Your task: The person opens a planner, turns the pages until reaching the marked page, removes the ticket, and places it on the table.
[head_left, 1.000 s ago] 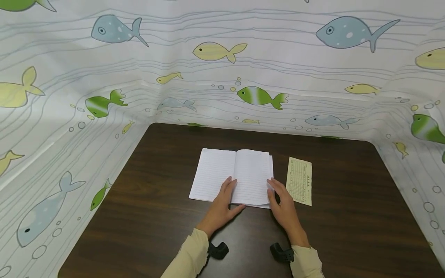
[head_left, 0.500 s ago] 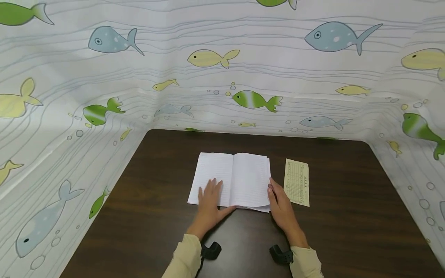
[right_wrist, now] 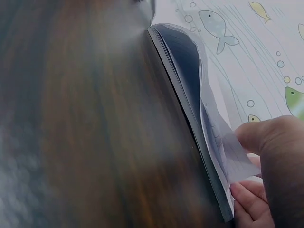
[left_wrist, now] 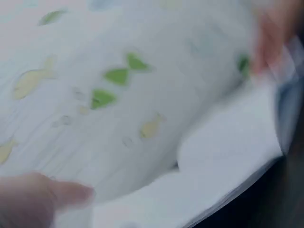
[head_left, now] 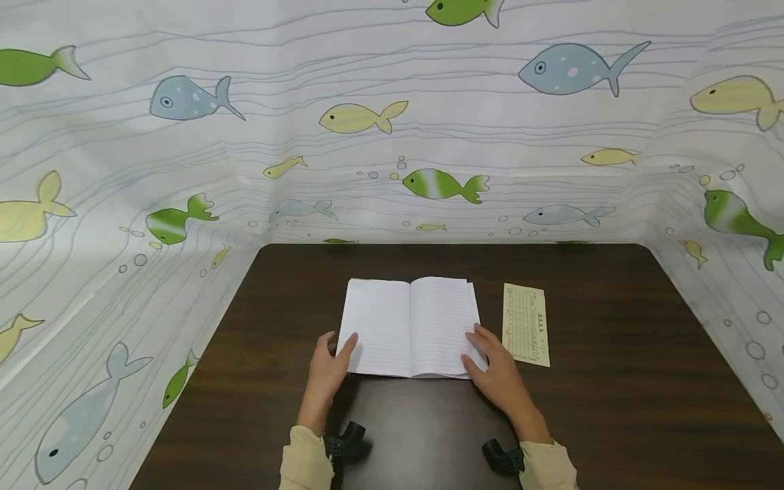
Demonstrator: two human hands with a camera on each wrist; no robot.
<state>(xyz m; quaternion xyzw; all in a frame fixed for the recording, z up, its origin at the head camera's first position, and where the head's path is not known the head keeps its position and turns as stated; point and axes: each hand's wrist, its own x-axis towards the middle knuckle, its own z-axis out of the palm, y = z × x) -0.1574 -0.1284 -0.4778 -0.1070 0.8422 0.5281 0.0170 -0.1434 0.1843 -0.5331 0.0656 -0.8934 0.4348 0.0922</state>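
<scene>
An open notebook (head_left: 376,327) with lined white pages lies on the dark wooden table, its right-hand pages curving up slightly. At its lower left corner my left hand (head_left: 326,371) holds the edge, thumb over the page and fingers at the outer side. My right hand (head_left: 499,371) grips the right edge. In the right wrist view the right thumb (right_wrist: 256,135) presses on a lifted page, while other fingers (right_wrist: 249,199) sit by the cover. The left wrist view is blurred, with the left hand (left_wrist: 28,199) at its lower left by the pages.
A pale yellow printed slip (head_left: 527,325) lies on the table just right of the notebook. Fish-patterned white sheeting (head_left: 367,156) rises behind the table and along both sides. Black wrist-worn devices (head_left: 346,441) sit on both wrists.
My left hand has moved left from the middle of the notebook to its left edge. The right hand stays at the right edge. The notebook now sits straighter, and the head view has shifted.
</scene>
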